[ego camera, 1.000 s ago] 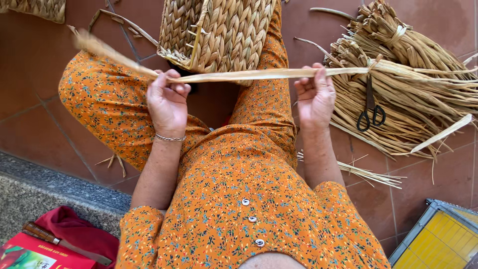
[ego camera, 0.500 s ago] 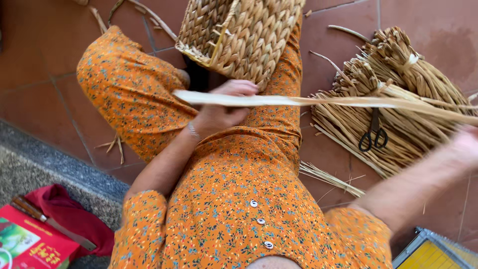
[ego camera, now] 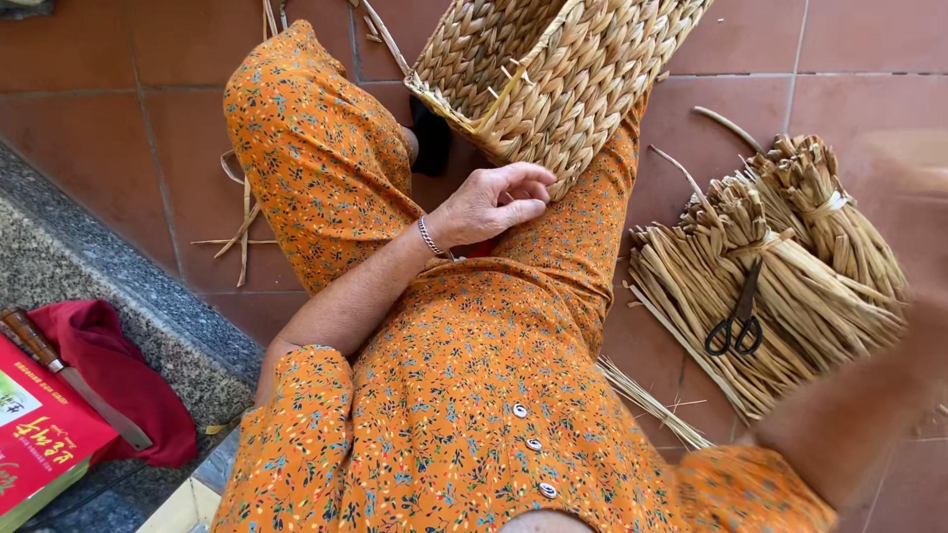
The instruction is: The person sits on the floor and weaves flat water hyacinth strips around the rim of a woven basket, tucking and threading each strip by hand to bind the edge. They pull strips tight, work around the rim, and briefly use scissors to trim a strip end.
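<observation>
left hand grip loose, empty, by woven basket, right hand blurred, grip prob. unclear

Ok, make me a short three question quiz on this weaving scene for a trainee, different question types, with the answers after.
1. True or false: the scissors lie on the bundles of dried straw.
2. Multiple choice: the left hand rests nearest to which thing? A) the red cloth B) the woven basket C) the scissors
3. Fill in: the floor under the person is made of reddish ____.

Key:
1. True
2. B
3. tiles
</observation>
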The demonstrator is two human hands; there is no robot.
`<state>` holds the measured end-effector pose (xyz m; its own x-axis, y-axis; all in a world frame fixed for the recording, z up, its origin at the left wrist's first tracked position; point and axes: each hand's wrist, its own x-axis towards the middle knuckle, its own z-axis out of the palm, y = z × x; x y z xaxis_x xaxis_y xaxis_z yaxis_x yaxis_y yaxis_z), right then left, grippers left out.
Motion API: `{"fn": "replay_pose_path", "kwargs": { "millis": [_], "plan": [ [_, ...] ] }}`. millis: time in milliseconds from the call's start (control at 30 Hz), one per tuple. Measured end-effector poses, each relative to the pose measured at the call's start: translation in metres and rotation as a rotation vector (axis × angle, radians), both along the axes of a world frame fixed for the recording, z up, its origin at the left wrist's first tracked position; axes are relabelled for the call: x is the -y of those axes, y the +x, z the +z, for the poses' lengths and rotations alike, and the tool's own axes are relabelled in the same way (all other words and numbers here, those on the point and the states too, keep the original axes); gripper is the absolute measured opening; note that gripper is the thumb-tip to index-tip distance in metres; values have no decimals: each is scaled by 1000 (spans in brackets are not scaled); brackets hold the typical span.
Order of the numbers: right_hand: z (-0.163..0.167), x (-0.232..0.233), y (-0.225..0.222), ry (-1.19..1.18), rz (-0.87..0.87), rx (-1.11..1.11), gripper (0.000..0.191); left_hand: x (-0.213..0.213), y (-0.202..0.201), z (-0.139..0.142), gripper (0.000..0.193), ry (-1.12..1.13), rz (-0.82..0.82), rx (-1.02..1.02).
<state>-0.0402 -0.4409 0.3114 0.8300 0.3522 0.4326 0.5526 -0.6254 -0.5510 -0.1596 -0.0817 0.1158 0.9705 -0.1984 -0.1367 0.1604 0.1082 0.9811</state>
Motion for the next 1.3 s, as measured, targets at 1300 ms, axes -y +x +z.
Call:
{"fn": "replay_pose_path", "kwargs": {
  "millis": [1300],
  "plan": [
    [-247,-231,29,673,-8,-725,16,-48,129,-81,12,7,499,-162]
  ]
}}
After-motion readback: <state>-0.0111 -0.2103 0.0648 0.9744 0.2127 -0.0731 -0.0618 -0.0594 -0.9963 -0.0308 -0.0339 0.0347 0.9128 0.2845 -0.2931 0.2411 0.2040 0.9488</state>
